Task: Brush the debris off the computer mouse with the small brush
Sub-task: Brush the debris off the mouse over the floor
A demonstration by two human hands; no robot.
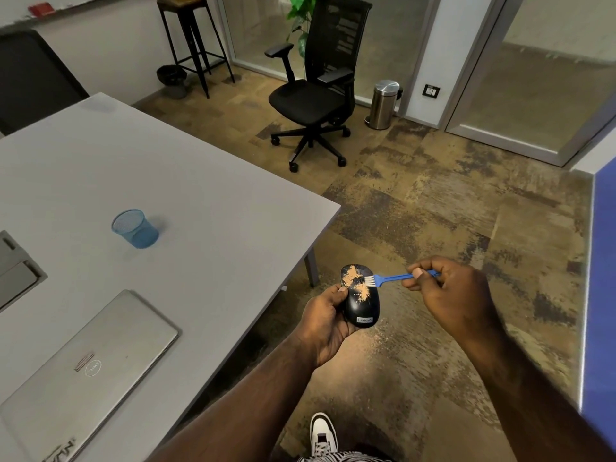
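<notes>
Just past the table (pixel 233 208) corner over open floor, the left hand (pixel 325 323) cups the dusty mouse (pixel 361 306) while the right hand (pixel 448 293) pinches the small brush (pixel 388 279), bristles touching its right edge.

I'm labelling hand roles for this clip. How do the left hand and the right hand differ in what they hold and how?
The left hand cradles the black mouse from below and the side, thumb on its edge; the right hand pinches the blue brush by its thin handle with the fingertips. The left hand sits lower and nearer the table; the right hand is higher and further out over the floor. Both are held off the table, over the carpet.
</notes>
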